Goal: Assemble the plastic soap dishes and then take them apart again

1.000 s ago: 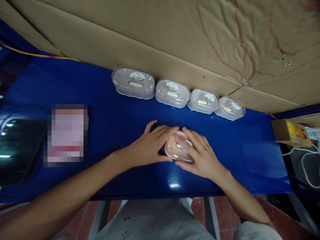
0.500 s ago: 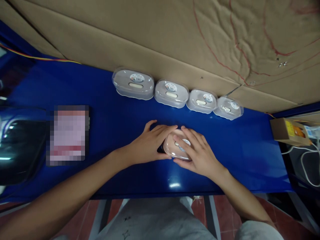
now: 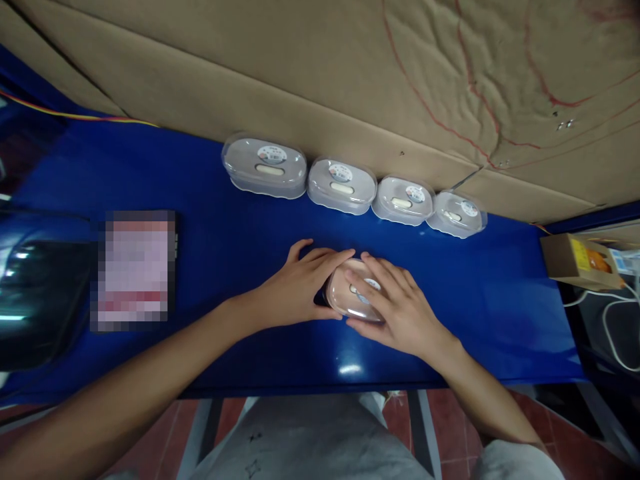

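A small pinkish container (image 3: 345, 287) with a clear lid and a round label rests on the blue table, between my two hands. My left hand (image 3: 305, 283) grips its left end, with the thumb at the near side and fingers at the far side. My right hand (image 3: 395, 300) wraps over its right end, fingers lying across the lid and label. Behind them stand similar lidded containers in a row: the largest (image 3: 265, 183) at the left, then a second (image 3: 343, 200), a third (image 3: 403, 212) and the smallest (image 3: 459, 223) at the right.
On the left lie a tablet-like device (image 3: 173, 267) with a blurred screen and a glossy black object (image 3: 45, 293). A cardboard box (image 3: 563, 260) and white cables (image 3: 607, 333) are at the right. Brown paper (image 3: 300, 67) covers the wall behind the blue table (image 3: 210, 233).
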Motion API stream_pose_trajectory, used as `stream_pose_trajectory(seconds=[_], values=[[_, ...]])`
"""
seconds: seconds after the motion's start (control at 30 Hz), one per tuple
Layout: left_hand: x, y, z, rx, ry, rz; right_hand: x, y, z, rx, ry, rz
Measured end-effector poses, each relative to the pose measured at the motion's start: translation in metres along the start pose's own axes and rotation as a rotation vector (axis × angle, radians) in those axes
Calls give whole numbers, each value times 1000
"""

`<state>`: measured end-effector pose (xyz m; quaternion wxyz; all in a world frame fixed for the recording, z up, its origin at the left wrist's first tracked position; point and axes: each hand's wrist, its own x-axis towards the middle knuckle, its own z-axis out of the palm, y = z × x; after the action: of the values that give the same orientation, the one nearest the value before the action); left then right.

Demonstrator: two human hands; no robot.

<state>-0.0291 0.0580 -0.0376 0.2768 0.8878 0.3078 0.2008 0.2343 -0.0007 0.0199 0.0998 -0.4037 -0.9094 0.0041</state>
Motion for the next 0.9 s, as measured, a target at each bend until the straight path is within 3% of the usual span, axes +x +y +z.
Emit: stream_pose_trajectory(seconds=[0.4,0.9], values=[[-2,0,-1,4,-7,1,-1,1,12,25,48,35],[-2,0,-3,-5,-1,6,0,-1,10,78,51,80]])
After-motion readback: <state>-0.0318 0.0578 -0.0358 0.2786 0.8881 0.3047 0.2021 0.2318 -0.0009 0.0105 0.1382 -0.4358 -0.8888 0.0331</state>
